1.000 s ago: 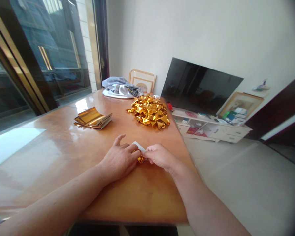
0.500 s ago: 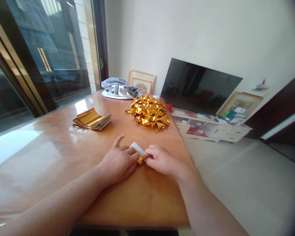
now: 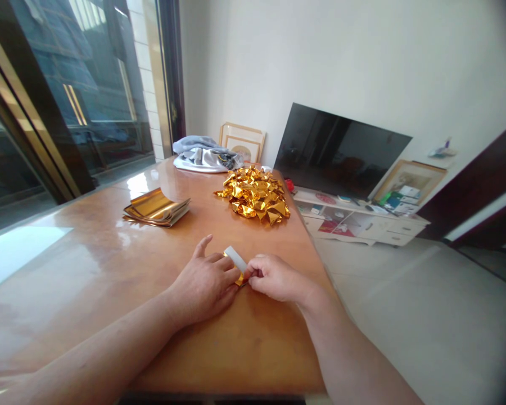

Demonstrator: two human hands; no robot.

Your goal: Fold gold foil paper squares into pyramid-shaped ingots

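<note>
A small sheet of gold foil paper (image 3: 235, 259), its pale back partly showing as a strip, lies folded on the table between my hands. My left hand (image 3: 208, 283) rests flat over its left side, thumb raised and fingers stretched out. With thumb and forefinger pinched, my right hand (image 3: 274, 275) grips the paper's right edge. Much of the paper is hidden under the fingers. Farther off to the left is a stack of gold foil sheets (image 3: 157, 209). A heap of folded gold foil pieces (image 3: 257, 196) sits beyond my right hand.
The glossy wooden table (image 3: 219, 360) has its right edge close to my right forearm. Bundled blue-grey cloth (image 3: 204, 154) lies at the far end. Beyond stand a television (image 3: 341, 149) and a low white cabinet (image 3: 371, 226). A glass door (image 3: 88, 84) is on the left.
The view has shifted slightly. My right fingertips have shifted a little along the paper's edge; my left hand stays pressed on it.
</note>
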